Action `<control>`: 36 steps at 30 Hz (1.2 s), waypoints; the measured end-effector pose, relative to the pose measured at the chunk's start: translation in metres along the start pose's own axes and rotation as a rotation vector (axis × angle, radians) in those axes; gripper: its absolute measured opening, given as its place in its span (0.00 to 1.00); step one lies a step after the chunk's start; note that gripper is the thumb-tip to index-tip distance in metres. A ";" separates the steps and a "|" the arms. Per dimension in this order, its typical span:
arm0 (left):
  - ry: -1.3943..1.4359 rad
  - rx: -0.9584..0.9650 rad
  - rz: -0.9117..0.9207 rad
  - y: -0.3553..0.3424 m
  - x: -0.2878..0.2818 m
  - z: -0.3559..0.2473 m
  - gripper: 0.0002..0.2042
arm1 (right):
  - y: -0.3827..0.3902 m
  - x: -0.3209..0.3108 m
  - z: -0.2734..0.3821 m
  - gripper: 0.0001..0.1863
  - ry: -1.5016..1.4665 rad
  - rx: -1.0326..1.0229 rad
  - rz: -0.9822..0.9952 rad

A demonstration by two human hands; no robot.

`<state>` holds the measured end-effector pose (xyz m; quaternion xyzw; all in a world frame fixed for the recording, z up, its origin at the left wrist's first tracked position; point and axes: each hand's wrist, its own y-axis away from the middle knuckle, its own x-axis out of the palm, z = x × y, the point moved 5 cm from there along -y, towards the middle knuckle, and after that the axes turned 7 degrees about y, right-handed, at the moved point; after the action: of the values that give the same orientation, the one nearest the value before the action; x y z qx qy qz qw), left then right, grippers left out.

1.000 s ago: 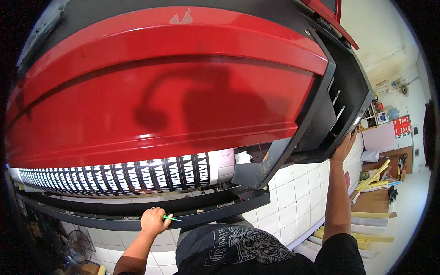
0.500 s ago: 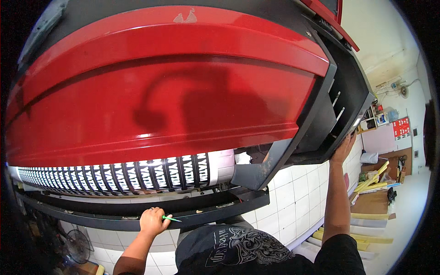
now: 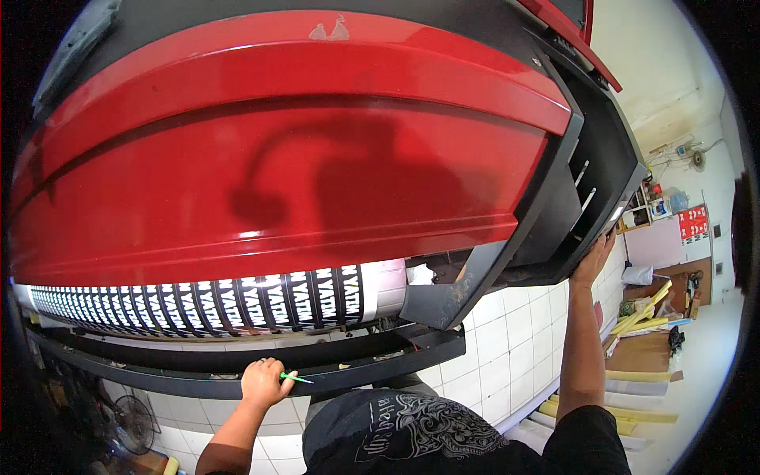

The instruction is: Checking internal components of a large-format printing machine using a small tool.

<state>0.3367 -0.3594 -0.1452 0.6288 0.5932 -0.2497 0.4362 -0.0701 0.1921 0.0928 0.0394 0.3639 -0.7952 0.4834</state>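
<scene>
My left hand (image 3: 265, 383) rests on the front black rail (image 3: 178, 385) of a large red and black wide-format printer. Its fingers are closed around a slim green pen-like tool (image 3: 291, 378) with a pointed tip; the exact kind is too small to tell. At the machine's right end my right hand (image 3: 592, 265) grips the lower outer edge of the black end housing (image 3: 566, 229), fingers partly hidden behind it. Under the glossy red cover (image 3: 261, 182), a wide printed sheet (image 3: 198, 307) in black and white curves down toward the rail.
Yellow and white rolls (image 3: 649, 307) lie on the floor along the right wall, with cardboard (image 3: 645, 351) beside them. Shelves with small items stand farther back. A floor fan (image 3: 134, 423) is at lower left. White tiles (image 3: 507, 340) cover the floor beside the machine.
</scene>
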 end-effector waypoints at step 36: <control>0.036 -0.010 -0.009 0.000 -0.003 -0.001 0.18 | 0.000 -0.003 0.000 0.28 0.000 -0.020 -0.055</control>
<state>0.3359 -0.3606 -0.1423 0.6284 0.6052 -0.2373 0.4273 -0.0684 0.1943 0.0937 0.0249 0.3727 -0.8045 0.4618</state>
